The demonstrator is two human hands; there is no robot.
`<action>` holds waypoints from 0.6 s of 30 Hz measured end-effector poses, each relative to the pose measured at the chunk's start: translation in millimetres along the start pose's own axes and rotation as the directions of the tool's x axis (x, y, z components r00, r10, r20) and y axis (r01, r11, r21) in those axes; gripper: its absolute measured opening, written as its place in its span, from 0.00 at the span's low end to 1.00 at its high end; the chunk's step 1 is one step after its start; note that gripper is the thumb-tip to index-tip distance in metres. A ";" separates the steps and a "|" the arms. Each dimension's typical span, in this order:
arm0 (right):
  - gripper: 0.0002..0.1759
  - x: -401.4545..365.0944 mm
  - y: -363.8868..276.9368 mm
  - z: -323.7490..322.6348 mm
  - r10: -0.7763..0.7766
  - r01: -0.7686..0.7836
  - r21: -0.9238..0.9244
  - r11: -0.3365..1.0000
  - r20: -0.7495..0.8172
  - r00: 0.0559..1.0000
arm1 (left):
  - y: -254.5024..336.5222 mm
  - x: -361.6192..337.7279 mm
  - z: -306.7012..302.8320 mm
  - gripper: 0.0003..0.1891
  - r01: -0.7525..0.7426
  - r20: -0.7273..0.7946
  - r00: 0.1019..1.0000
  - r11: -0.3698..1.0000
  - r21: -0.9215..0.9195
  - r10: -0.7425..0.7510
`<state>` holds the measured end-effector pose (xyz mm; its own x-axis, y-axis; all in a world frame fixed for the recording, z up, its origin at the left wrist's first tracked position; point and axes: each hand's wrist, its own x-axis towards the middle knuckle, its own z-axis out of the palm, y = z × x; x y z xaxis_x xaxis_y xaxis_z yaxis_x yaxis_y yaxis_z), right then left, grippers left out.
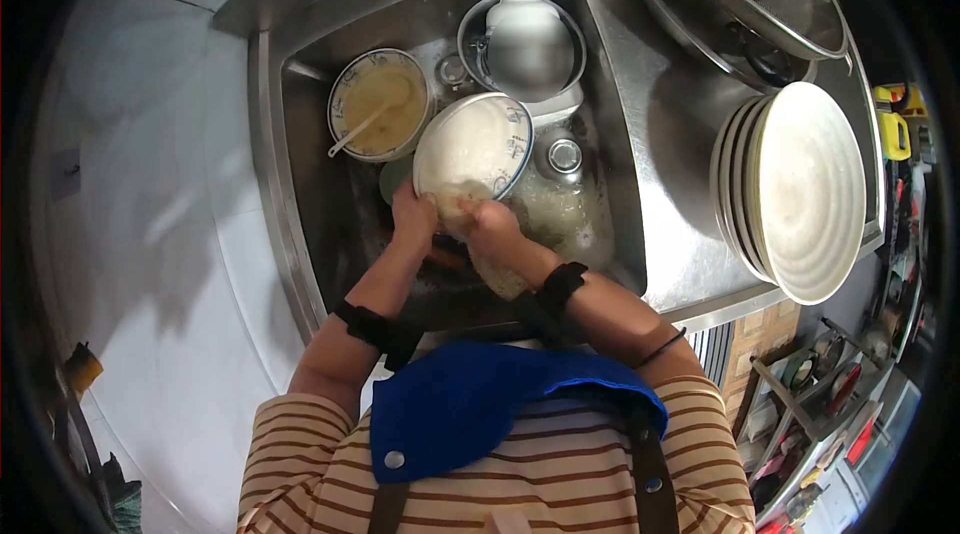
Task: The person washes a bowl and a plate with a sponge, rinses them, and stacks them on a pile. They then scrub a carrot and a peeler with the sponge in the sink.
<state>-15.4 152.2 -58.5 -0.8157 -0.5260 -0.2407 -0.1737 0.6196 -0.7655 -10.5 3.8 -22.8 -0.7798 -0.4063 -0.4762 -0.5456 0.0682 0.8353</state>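
Stainless steel is forming the sink [608, 144] surrounding a tilted white bowl [470, 139]. The left hand [412, 217] is gripping the bowl's near-left edge; the right hand [490, 231] is curling against its near side, though whether it is also clutching something I cannot tell. Left of the bowl, a second bowl [422, 84] is holding cloudy yellowish liquid [395, 94] and a spoon [350, 137]. Beyond it, a metal basin [577, 34] is sitting; well to its right, plates [815, 194] are standing stacked.
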 end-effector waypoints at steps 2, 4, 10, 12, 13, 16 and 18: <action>0.22 -6.3 -10.8 -9.5 -0.127 0.133 0.090 0.987 -0.069 0.990 | 5.3 -4.4 1.7 0.23 -0.081 -0.058 0.995 0.994 0.072 0.085; 0.21 -1.7 -1.7 -21.9 0.000 0.039 -0.273 0.961 0.140 0.990 | 33.4 -22.7 7.6 0.30 -0.006 -0.038 0.999 0.998 -0.062 0.004; 0.17 54.3 18.6 -74.9 0.237 -0.272 -0.260 0.927 -0.159 0.958 | 27.6 -24.6 -4.3 0.33 0.452 0.406 0.829 0.889 -0.080 -0.385; 0.17 63.2 10.4 -71.4 0.229 -0.284 -0.215 0.934 -0.250 0.941 | 27.2 -30.1 0.5 0.32 0.500 0.485 0.789 0.854 -0.147 -0.378; 0.18 65.9 -1.5 -69.5 0.116 -0.175 -0.219 0.960 -0.258 0.959 | 27.7 -31.4 2.5 0.32 0.546 0.564 0.745 0.812 -0.208 -0.356; 0.19 67.5 -17.0 -44.0 -0.150 0.088 -0.230 0.969 -0.269 0.951 | 11.3 -11.6 6.4 0.30 0.596 0.579 0.690 0.795 -0.115 -0.434; 0.19 55.7 -18.1 -30.4 -0.303 0.243 -0.236 0.941 -0.264 0.916 | -13.5 3.2 -8.3 0.28 0.575 0.689 0.656 0.795 -0.193 -0.308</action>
<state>-74.5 129.5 -39.9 -0.8398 -0.5160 0.1689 -0.4922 0.5924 -0.6378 -3.1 -5.9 -33.3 -0.5551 0.3400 -0.7591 -0.8232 -0.3553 0.4429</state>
